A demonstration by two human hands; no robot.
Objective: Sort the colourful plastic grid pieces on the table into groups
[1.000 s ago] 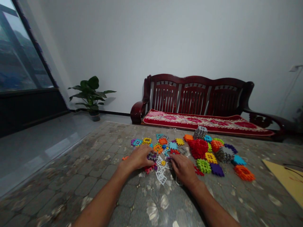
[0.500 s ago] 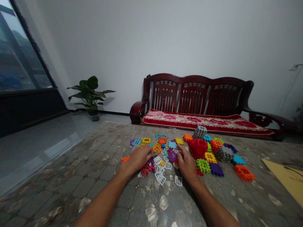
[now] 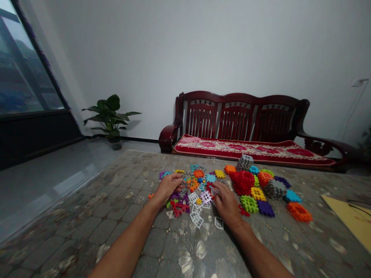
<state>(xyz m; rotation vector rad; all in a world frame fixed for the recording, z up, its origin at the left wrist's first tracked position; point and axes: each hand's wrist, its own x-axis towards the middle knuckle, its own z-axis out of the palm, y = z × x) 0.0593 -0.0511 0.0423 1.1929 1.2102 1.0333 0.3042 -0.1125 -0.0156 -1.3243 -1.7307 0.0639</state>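
Observation:
Colourful interlocking plastic blocks lie in a loose heap on the patterned tablecloth. My left hand (image 3: 169,188) is at the heap's left side with fingers curled together; whatever lies within them is hidden. Beside it are an orange block (image 3: 193,186) and a red block (image 3: 180,209). My right hand (image 3: 227,202) rests over the heap's right side, thumb and fingers apart, touching small red and white pieces. Between the hands are a lilac window-shaped piece (image 3: 206,197), a small yellow round piece (image 3: 198,201) and several white window pieces (image 3: 197,220).
Right of my right hand stand a joined red block shape (image 3: 242,182), a green block (image 3: 248,203), a dark purple block (image 3: 266,208) and grey assembled blocks (image 3: 275,189). A yellow board (image 3: 348,218) lies at the right. Behind the table is a wooden bench (image 3: 237,116).
My left hand has shifted slightly left and its fingers have lifted. My right hand has moved left over the pieces. The lilac piece now shows where a purple one was.

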